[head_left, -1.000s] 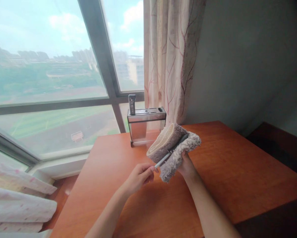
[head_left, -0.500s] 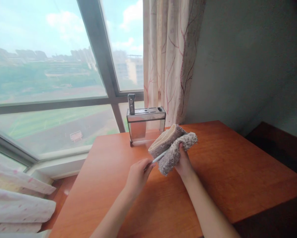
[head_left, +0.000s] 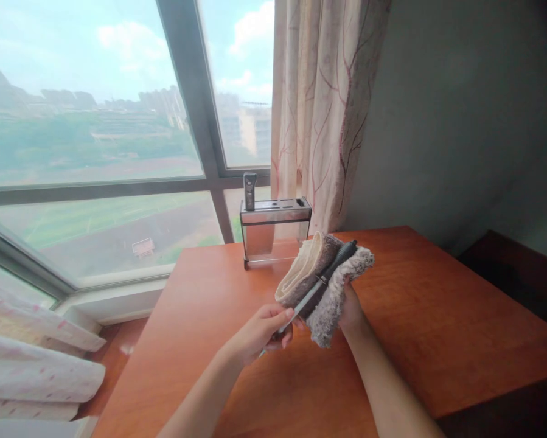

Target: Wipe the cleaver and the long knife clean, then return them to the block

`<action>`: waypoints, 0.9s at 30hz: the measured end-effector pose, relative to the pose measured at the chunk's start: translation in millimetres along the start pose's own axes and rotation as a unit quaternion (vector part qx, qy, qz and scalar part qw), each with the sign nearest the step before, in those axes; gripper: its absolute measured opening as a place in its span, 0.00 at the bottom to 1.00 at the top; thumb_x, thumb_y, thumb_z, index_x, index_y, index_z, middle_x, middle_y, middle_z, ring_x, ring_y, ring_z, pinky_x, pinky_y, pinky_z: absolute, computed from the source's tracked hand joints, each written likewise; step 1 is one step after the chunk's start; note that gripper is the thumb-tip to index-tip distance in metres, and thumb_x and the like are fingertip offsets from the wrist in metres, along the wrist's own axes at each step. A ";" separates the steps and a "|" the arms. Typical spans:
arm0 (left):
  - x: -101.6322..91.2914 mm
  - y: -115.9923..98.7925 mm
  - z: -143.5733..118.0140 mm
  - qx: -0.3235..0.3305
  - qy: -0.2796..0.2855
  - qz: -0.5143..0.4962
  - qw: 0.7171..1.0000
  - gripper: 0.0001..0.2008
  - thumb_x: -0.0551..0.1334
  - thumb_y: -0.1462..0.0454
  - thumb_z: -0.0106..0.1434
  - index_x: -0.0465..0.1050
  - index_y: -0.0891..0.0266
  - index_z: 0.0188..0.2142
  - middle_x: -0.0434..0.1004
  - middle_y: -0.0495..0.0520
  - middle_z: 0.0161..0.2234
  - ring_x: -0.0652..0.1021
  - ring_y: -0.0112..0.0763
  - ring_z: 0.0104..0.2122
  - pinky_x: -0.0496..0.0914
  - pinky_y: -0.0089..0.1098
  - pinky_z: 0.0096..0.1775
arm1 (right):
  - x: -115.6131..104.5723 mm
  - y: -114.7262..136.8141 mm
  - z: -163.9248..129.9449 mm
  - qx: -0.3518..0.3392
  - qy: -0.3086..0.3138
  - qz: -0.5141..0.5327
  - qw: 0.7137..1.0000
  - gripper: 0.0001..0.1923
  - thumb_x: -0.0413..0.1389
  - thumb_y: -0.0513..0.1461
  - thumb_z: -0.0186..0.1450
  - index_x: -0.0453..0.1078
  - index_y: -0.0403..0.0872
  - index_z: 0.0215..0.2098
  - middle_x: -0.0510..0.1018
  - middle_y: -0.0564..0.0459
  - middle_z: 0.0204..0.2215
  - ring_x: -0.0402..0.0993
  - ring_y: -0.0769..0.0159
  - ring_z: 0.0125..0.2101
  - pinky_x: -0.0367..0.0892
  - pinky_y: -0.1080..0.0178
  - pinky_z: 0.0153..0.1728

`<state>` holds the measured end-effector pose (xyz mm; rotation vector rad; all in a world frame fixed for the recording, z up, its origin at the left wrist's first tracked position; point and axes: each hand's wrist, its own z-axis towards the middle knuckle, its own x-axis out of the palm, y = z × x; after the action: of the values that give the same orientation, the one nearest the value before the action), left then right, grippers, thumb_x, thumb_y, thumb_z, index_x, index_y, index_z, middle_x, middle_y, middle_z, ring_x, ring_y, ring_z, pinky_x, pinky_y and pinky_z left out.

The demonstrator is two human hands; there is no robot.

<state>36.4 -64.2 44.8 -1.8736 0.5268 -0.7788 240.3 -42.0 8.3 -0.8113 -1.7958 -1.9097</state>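
Note:
A fluffy grey cloth (head_left: 332, 298) with a cream underside is folded in my right hand (head_left: 351, 304), whose fingers close on its right flap, partly hidden behind it. In the cloth's open fold lies the black handle (head_left: 339, 260) of a slim tool that looks like a sharpening steel. Its thin grey shaft (head_left: 306, 299) slants down to the left. My left hand (head_left: 268, 328) pinches this shaft near its lower part, and the tip pokes out below the fingers. Both hands are above the wooden table (head_left: 200, 377).
Behind the cloth, a clear-sided knife block (head_left: 277, 216) with a slotted top stands at the table's back edge. A black handle (head_left: 249, 191) rises from its left slot. Beyond are a window (head_left: 95, 134) and a patterned curtain (head_left: 328, 121), with a grey wall at right.
The cloth has opened, baring the black handle that was covered before. Cloth and right hand have shifted slightly down and right. My left hand has turned and moved lower, still on the shaft.

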 end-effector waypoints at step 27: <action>-4.5 9.5 12.6 0.193 -0.222 0.297 0.909 0.20 0.55 0.51 0.63 0.74 0.64 0.27 0.66 0.48 0.19 0.66 0.27 0.21 0.58 0.27 0.27 | 4.5 -5.1 9.2 -0.027 -0.033 0.034 0.999 0.30 0.61 0.58 0.51 0.69 0.56 0.48 0.76 0.54 0.49 0.70 0.56 0.50 0.69 0.53 0.48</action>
<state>42.1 -57.1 31.1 -1.3438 0.5572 -0.0322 234.9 -32.0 7.4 -0.9519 -1.7384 -1.9169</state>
